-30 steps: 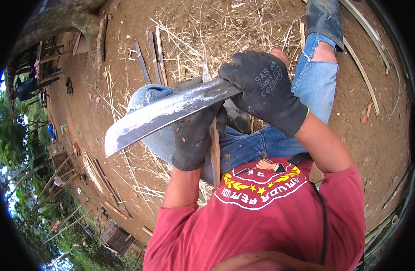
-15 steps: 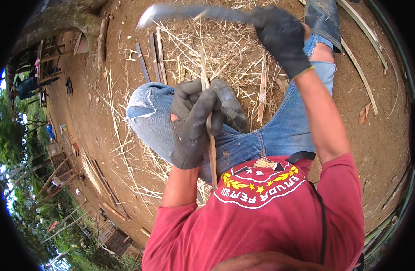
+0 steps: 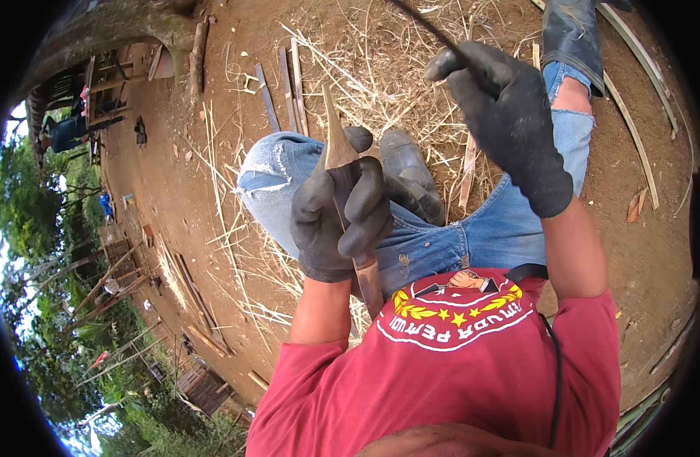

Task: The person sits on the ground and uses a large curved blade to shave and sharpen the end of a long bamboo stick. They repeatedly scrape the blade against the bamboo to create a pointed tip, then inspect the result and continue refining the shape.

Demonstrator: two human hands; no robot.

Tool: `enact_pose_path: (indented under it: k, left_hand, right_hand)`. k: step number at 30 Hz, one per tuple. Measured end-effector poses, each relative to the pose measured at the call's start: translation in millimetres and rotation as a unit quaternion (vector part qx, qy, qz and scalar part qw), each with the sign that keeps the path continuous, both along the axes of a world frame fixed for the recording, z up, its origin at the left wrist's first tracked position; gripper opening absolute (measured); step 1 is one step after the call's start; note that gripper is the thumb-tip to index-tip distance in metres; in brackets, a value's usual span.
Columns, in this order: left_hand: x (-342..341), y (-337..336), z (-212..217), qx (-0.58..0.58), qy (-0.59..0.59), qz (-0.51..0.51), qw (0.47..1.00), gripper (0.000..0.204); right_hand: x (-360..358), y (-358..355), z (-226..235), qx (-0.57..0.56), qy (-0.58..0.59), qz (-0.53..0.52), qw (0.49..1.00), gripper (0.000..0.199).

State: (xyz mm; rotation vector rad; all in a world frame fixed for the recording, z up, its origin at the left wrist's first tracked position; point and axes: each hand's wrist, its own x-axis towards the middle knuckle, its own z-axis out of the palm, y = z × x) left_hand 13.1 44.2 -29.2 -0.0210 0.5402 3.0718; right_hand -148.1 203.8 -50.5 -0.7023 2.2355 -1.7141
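Note:
My left hand (image 3: 341, 209), in a dark work glove, is closed around a split bamboo strip (image 3: 336, 139). A pale, pointed end of the strip sticks out past my fingers, and its browner lower part runs back toward my shirt. Farther right and higher, my right hand (image 3: 506, 126), in a black glove, grips a machete. The machete's blade (image 3: 432, 30) shows as a narrow dark line slanting to the upper left, out of the picture. My fist hides the handle. Blade and strip are apart.
Bamboo shavings (image 3: 396, 91) litter the ground between my legs. Dark slats (image 3: 289, 87) lie beyond my bent left knee (image 3: 270, 171). Long strips (image 3: 632, 145) rest on the right near my boot (image 3: 571, 46). A tree trunk (image 3: 114, 46) stands at the upper left.
The machete has swung from lying across above the strip to pointing up and away, edge-on. My left hand has turned the strip, so a broader face shows. The view has shifted slightly.

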Motion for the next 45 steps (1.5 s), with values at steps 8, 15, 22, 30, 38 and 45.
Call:
enact_pose_path:
  k: [8, 15, 22, 30, 38, 45]
  left_hand:
    - [4.1, 8.6, -4.2, -0.224, -0.104, 0.127, 0.961, 0.068]
    - [3.0, 16.3, 4.0, -0.3, -0.211, 0.129, 0.921, 0.041]
    - [-7.3, 16.2, 6.6, -0.322, -0.172, 0.128, 0.922, 0.031]
    - [-3.0, 16.4, 7.3, -0.321, -0.14, 0.117, 0.929, 0.041]
    - [-16.9, 24.2, 9.8, -0.422, -0.217, 0.147, 0.868, 0.054]
    - [-8.4, 26.1, 11.3, -0.43, -0.238, 0.154, 0.857, 0.05]
  right_hand:
    - [52.9, -15.2, 16.6, 0.064, 0.274, 0.056, 0.958, 0.022]
    - [43.3, -25.9, 4.5, 0.101, 0.331, 0.023, 0.938, 0.023]
    - [-8.6, -29.4, -15.9, 0.145, 0.442, -0.038, 0.884, 0.021]
    - [-95.6, -35.2, -58.8, 0.201, 0.502, -0.254, 0.802, 0.022]
    - [-16.9, -4.5, -44.4, 0.01, 0.357, -0.031, 0.934, 0.015]
    - [35.0, -22.5, -24.3, 0.082, 0.333, 0.03, 0.939, 0.025]
